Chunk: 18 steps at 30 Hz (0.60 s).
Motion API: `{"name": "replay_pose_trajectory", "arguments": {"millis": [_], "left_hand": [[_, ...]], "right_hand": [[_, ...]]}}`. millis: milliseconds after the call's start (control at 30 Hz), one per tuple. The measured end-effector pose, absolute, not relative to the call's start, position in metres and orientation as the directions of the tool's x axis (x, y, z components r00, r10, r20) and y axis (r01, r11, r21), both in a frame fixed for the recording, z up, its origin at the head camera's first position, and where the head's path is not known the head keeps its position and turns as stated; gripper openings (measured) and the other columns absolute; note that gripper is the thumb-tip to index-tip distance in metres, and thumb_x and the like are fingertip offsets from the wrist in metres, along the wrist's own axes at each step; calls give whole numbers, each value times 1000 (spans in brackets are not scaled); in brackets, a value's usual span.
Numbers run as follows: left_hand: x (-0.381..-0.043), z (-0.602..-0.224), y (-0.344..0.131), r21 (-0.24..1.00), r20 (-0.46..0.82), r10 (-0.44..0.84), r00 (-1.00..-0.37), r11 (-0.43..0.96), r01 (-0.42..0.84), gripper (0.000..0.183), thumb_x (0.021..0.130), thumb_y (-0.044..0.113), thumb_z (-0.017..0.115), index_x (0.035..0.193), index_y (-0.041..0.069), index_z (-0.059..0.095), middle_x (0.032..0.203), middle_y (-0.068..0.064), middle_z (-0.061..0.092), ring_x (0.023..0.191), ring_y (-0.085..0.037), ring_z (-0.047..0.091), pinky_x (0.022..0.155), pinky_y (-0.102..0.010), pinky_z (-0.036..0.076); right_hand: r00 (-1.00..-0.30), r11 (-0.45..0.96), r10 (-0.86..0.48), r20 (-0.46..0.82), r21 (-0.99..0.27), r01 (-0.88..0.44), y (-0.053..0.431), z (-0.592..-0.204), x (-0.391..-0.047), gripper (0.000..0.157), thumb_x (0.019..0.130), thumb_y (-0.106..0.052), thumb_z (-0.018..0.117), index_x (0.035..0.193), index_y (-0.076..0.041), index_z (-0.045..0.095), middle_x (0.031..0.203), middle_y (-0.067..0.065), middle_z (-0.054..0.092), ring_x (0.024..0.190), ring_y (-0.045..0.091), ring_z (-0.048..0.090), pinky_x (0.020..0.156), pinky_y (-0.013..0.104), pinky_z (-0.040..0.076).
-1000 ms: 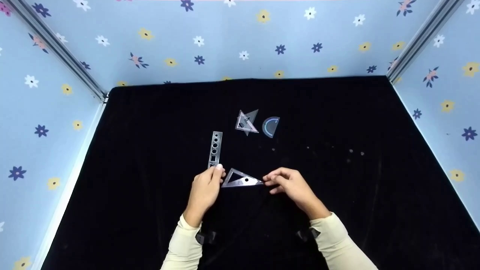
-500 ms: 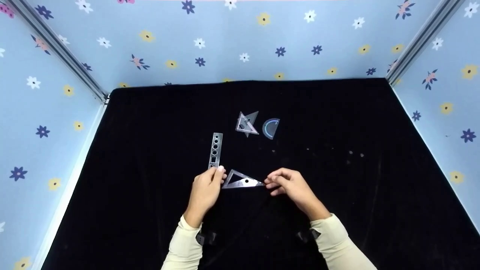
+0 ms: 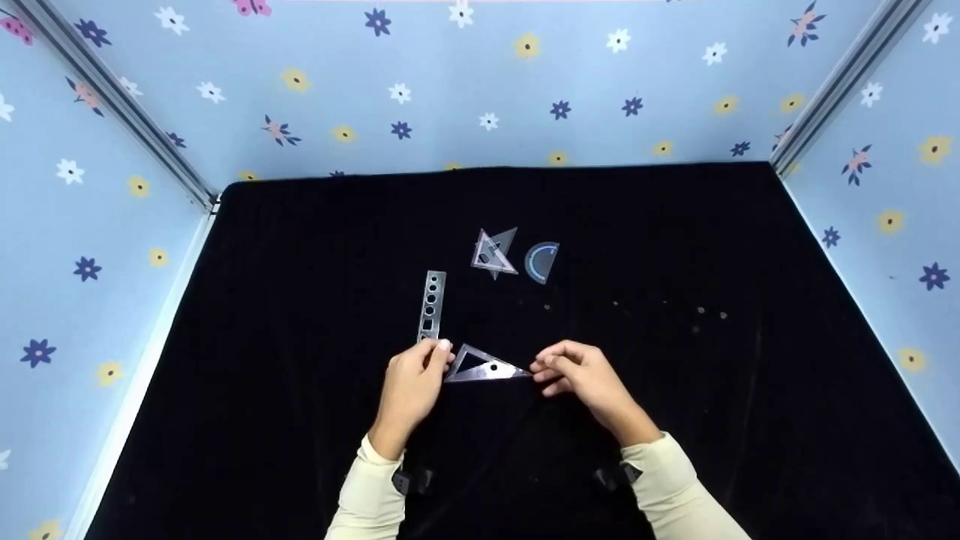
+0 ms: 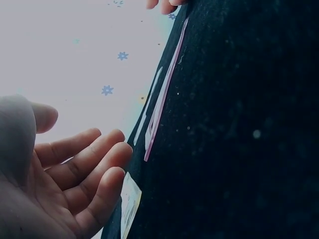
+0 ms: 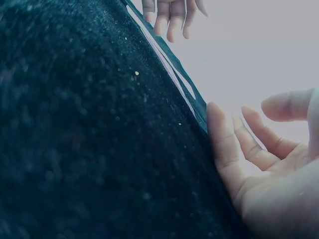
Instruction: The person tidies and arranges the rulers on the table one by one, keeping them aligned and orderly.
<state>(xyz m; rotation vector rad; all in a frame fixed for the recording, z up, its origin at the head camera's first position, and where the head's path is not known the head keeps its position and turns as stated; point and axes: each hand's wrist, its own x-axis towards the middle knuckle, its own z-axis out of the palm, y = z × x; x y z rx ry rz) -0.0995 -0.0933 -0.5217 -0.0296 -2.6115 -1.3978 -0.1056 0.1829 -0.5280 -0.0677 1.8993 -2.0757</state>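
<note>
Clear plastic, the set square lies on black cloth; at its nine o'clock the left hand, loose and gripping nothing, nears the ruler at its six o'clock end; at three o'clock the right hand, likewise relaxed, adjoins its sharp corner.

Set square between left hand and right hand on table, ruler just beyond left hand, pointing toward far edge, overlapping set squares farther back, protractor right of them.
</note>
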Motion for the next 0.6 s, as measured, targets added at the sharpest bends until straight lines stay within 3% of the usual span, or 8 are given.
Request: {"name": "replay_pose_trajectory", "arguments": {"millis": [233, 600], "left_hand": [[-97, -525, -95, 815, 180, -73, -981, 570, 108, 21, 98, 27, 62, 97, 13, 77, 82, 12, 72, 75, -9, 67, 76, -39, 53], [-104, -519, -94, 769, 101, -198, -975, 637, -50, 19, 95, 31, 62, 93, 21, 78, 77, 17, 69, 73, -13, 65, 70, -43, 51]], "right_hand": [[-946, -64, -265, -185, -976, 209, 182, -530, -103, 26, 98, -7, 60, 109, 17, 61, 98, 21, 71, 85, 26, 71, 67, 34, 60], [-947, -58, -238, -215, -970, 235, 178, -518, -109, 21, 96, -5, 59, 105, 13, 64, 93, 19, 72, 81, 25, 71, 69, 33, 59]]}}
